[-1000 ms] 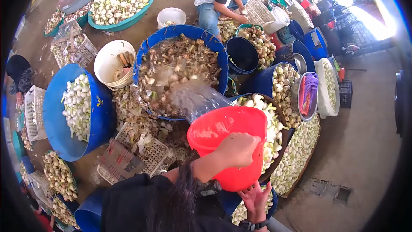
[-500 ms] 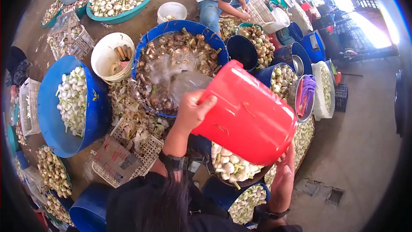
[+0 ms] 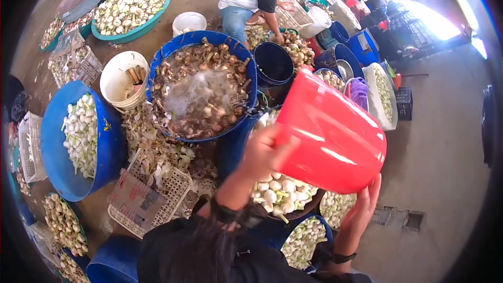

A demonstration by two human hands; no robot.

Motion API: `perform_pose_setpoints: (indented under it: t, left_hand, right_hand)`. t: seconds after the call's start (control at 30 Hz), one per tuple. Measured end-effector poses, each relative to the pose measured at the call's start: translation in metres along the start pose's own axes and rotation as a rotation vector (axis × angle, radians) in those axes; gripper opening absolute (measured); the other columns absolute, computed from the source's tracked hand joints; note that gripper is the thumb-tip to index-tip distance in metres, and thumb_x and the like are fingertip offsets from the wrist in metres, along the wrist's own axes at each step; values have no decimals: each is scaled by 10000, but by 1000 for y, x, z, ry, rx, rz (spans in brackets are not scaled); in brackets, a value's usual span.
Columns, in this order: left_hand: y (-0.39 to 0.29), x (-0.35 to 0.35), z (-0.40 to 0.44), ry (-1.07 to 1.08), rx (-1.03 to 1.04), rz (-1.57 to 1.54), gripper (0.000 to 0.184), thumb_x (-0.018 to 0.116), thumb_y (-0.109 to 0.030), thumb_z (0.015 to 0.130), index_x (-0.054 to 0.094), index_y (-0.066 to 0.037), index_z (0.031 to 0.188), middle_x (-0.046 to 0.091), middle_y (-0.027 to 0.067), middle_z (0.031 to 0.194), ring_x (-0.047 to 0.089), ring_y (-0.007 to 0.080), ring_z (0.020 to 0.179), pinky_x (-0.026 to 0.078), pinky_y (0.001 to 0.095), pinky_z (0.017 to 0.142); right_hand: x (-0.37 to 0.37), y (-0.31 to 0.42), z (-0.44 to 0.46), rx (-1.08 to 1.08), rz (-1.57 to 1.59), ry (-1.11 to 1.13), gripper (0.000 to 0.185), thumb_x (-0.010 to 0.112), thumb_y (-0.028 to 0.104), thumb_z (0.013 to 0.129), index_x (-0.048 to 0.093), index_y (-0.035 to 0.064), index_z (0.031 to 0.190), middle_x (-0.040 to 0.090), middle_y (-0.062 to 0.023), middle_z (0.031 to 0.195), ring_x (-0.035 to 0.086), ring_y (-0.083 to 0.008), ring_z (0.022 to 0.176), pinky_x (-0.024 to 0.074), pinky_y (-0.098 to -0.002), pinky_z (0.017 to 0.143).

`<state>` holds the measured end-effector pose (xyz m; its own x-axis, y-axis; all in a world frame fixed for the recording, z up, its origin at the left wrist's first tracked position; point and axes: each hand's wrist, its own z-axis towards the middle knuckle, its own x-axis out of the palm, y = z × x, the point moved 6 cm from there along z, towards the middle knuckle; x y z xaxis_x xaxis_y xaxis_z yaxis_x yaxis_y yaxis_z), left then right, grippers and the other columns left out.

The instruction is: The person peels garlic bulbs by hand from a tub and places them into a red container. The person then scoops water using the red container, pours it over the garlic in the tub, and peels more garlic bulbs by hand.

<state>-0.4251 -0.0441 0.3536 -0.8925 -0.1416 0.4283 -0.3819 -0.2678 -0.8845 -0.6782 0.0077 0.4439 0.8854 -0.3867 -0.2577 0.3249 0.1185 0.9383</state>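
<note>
A tilted red bucket [image 3: 335,131] is held up between my two hands, its mouth facing left and away from me. My left hand [image 3: 264,152] grips the bucket near its rim. Under its base end, my right hand [image 3: 362,207] supports it, fingers partly hidden. Beneath the bucket stands a container of peeled garlic bulbs [image 3: 280,194], partly covered by it. Ahead to the left, a blue tub [image 3: 151,81] holds unpeeled garlic [image 3: 220,73] in water, foamy in the middle.
A white bucket [image 3: 112,91] with wooden-handled tools stands left of the tub. A blue basin [image 3: 52,141] of peeled garlic and a plastic crate [image 3: 175,191] lie nearer. Another person [image 3: 251,2] crouches beyond. Dark blue buckets [image 3: 272,63] crowd the far right.
The red bucket has moved right, away from the blue tub, with both hands. Water that was pouring from it into the tub no longer shows. The crouching person has reached down.
</note>
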Motion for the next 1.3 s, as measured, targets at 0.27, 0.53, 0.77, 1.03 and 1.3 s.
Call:
perform_pose_setpoints:
  t: [0.27,0.53,0.77,1.03,1.3]
  left_hand:
    - [29,278,-171,763,83,51,305,638,-166,754,513,26,955,580,193,852,581,359,806,470,413,673]
    - [162,450,-444,1319,-181,133,161,536,-168,800,525,-72,928,610,148,792,603,340,744,469,463,602]
    - [296,477,-536,1389,-350,527,220,539,-282,838,560,-85,932,629,136,782,614,331,695,488,455,605]
    - [394,496,-504,1297,-265,822,219,559,-293,825,531,-77,848,611,161,679,604,355,627,480,460,548]
    - [459,511,-506,1228,-215,858,224,560,-287,823,500,-73,800,598,161,642,598,364,617,477,471,547]
  right_hand:
    - [-298,-98,-118,320,60,-697,477,454,284,909,349,5,1282,472,-128,1230,494,-217,1108,412,-350,916]
    - [-519,-238,-355,522,56,-1121,462,454,276,906,349,31,1284,451,-133,1260,466,-240,1138,377,-373,964]
    - [-548,-356,-399,848,97,-1018,539,474,270,914,246,88,1367,395,-120,1324,425,-239,1174,360,-366,978]
    - [-553,-488,-354,985,133,-845,670,476,334,921,92,95,1415,326,-125,1375,376,-244,1216,346,-372,992]
    - [-557,-545,-335,1259,263,-760,798,485,424,897,-61,163,1418,266,-131,1405,357,-279,1232,369,-430,973]
